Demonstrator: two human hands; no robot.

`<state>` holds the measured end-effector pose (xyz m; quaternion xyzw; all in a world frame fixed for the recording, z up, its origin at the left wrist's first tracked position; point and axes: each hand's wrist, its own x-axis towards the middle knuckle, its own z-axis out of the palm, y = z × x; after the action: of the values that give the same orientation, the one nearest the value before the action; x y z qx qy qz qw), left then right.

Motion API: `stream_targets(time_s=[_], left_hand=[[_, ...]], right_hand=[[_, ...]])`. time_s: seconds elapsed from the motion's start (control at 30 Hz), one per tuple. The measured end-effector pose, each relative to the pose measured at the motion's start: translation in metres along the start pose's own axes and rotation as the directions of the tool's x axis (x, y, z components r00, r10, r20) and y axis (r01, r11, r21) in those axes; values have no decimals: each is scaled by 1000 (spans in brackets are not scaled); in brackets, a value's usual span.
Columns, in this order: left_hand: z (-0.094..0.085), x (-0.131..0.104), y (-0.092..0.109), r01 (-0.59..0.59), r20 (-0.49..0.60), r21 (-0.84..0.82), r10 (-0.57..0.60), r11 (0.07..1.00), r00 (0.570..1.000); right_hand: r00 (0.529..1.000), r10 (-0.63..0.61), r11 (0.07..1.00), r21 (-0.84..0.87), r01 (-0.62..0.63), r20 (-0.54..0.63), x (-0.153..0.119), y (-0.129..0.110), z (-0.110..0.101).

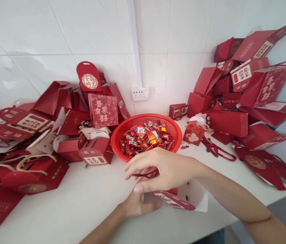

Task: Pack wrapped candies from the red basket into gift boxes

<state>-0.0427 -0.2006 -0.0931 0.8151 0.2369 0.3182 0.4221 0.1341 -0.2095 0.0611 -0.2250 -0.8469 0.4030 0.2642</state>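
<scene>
A red gift box [173, 200] with a white lining lies on the table in front of me, its flaps spread and a printed panel facing up. My left hand [139, 203] is closed at the box's left side, its fingers partly hidden under my other hand. Over the box arches my right hand [163, 169], fingers bent, with a dark red cord [145, 175] running between thumb and fingers. Just beyond my hands stands a red plastic basket [114, 144] holding many wrapped candies [146, 135].
Red gift boxes [97, 152] crowd the left side of the white table [82, 203]. More boxes [229, 122] are piled high at the right, with a flattened box [259, 166] near the right edge. A power socket [140, 94] sits on the tiled wall behind.
</scene>
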Motion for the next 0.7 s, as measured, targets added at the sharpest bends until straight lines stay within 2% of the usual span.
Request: stream_targets(time_s=[0.13, 0.23, 0.33, 0.4, 0.5, 0.57, 0.7], left_hand=[[0, -5, -6, 111, 154, -76, -98, 991, 983], [1, -9, -11, 154, 161, -97, -137, 983, 977], [1, -13, -18, 166, 124, -170, -146, 971, 982], [0, -15, -22, 130, 45, -224, -123, 966, 991], [-5, -16, -23, 85, -120, -249, -118, 965, 986], [-10, -14, -19, 56, -205, -243, -108, 968, 973], [-18, -7, -1, -26, -377, -153, -35, 988, 925]], right_hand=[[988, -34, 983, -173, 61, 153, 19, 0, -5], [957, -39, 919, -366, 148, 289, 36, -2, -4], [944, -15, 852, -490, 184, 329, 46, -7, -2], [953, -23, 831, -525, 186, 301, 48, -10, -5], [981, -74, 826, -540, 160, 177, 38, -10, -13], [994, -90, 839, -534, 109, 63, 24, -8, -19], [989, -22, 861, -505, -56, -148, -20, -2, -28]])
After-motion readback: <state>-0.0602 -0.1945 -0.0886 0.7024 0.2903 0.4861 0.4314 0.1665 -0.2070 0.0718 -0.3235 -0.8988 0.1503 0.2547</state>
